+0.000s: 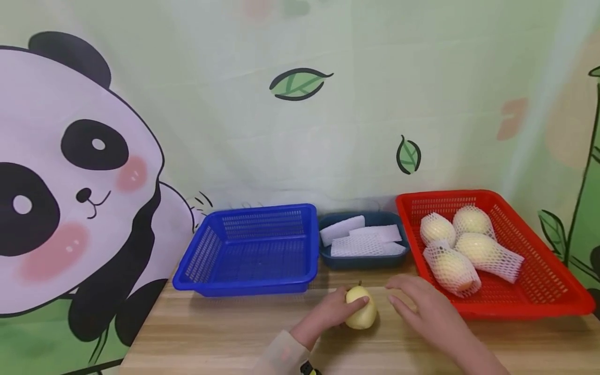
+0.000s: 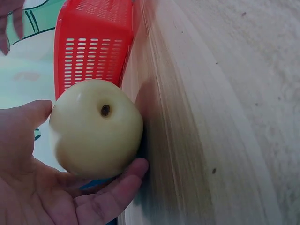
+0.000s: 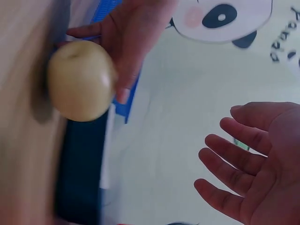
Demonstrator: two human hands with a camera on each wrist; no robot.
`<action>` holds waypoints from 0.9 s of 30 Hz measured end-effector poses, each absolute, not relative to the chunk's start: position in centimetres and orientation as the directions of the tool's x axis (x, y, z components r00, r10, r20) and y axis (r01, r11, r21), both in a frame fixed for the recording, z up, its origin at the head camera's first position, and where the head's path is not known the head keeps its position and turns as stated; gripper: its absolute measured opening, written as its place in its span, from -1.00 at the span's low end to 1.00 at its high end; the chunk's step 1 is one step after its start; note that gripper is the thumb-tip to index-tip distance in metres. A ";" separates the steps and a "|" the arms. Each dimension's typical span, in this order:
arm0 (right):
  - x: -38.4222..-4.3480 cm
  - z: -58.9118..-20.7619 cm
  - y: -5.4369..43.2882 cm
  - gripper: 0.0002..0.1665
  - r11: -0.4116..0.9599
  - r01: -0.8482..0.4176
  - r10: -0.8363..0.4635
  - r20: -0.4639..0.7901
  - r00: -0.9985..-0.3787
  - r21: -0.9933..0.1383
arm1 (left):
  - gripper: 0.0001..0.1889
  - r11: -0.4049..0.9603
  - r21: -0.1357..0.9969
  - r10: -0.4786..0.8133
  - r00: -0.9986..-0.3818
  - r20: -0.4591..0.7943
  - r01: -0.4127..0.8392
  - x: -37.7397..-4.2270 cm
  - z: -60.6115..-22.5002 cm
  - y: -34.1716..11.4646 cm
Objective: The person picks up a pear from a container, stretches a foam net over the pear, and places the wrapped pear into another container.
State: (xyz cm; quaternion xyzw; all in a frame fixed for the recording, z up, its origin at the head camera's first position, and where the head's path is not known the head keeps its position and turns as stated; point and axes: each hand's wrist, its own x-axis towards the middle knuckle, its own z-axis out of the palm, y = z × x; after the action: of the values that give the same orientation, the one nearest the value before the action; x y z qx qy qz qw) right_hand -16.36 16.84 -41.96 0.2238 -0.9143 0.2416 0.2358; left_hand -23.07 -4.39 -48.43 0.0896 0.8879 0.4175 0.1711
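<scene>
A pale yellow pear is gripped by my left hand low over the table, thumb on one side and fingers round the other. The left wrist view shows the pear end-on with its dark hollow facing the camera; whether it touches the wood I cannot tell. To the right of it, my right hand hovers with nothing in it, and its fingers spread apart in the right wrist view. Behind the pear, white foam net sleeves lie in a small dark teal basket.
At the left stands a blue basket with nothing in it. A red basket at the right holds several pears in foam nets. Behind the wooden table hangs a panda-print cloth.
</scene>
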 end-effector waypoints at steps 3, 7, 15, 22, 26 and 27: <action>-17.2 -39.7 16.8 -0.72 0.777 -0.562 -0.371 0.515 -0.772 -0.283 | -0.29 0.663 0.747 0.298 -0.933 -0.201 0.051 -23.2 -48.3 -4.4; -18.8 -36.2 16.8 -0.71 0.768 -0.582 -0.428 0.462 -0.777 -0.267 | -0.34 0.732 0.666 0.311 -0.941 -0.137 0.145 -22.9 -47.4 -5.0; -24.7 -31.2 16.0 -0.60 0.780 -0.508 -0.451 0.235 -0.861 -0.366 | -0.56 0.683 0.582 0.497 -0.865 0.071 0.441 -21.2 -43.9 -7.4; -32.9 -33.0 14.3 -0.53 0.828 -0.418 -0.452 -0.005 -0.892 -0.374 | -0.67 0.570 0.596 0.645 -0.758 0.103 0.566 -18.6 -41.2 -9.1; -36.9 -36.1 13.0 -0.54 0.841 -0.390 -0.466 -0.137 -0.874 -0.375 | -0.67 0.538 0.684 0.629 -0.775 0.064 0.492 -16.6 -40.7 -10.0; -37.7 -36.9 12.7 -0.55 0.851 -0.371 -0.457 -0.176 -0.872 -0.373 | -0.67 0.532 0.704 0.622 -0.782 0.052 0.470 -16.2 -40.7 -10.2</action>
State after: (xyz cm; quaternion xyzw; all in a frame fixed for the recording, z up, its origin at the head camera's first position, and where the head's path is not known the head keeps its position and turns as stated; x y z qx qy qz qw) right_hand -37.69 12.72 -36.88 0.2173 -0.9531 0.1659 -0.1299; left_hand -16.21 -10.22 -40.71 0.3141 0.8692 0.3679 0.1029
